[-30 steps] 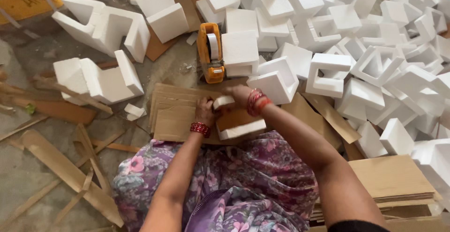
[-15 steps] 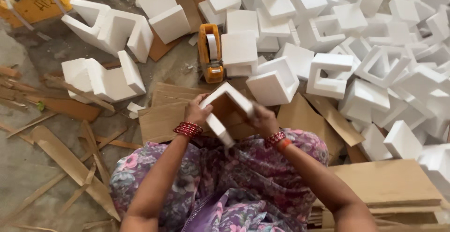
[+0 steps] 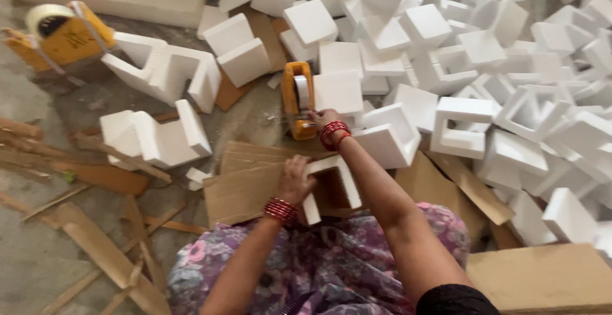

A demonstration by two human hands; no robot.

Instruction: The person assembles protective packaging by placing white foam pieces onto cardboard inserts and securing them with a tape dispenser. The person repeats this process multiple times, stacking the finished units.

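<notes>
My left hand point(image 3: 294, 181) grips the left side of a white foam corner piece point(image 3: 334, 186) that stands upright over brown cardboard sheets point(image 3: 245, 184) in front of my lap. My right hand point(image 3: 322, 119) reaches forward and touches the lower end of an orange tape dispenser point(image 3: 298, 98) with a white tape roll, which lies on the floor just beyond the cardboard. Red bangles circle both wrists. Whether the right fingers close around the dispenser is partly hidden.
A big heap of white foam corner pieces point(image 3: 484, 66) fills the right and far side. More foam shapes point(image 3: 156, 136) lie at left. A second yellow tape dispenser point(image 3: 60, 35) sits far left. Wood strips point(image 3: 108, 257) lie at lower left, flat cardboard point(image 3: 542, 277) at lower right.
The foam piece was lifted and turned with both hands, then set upright. My right hand let go of it and reached forward to the orange tape dispenser.
</notes>
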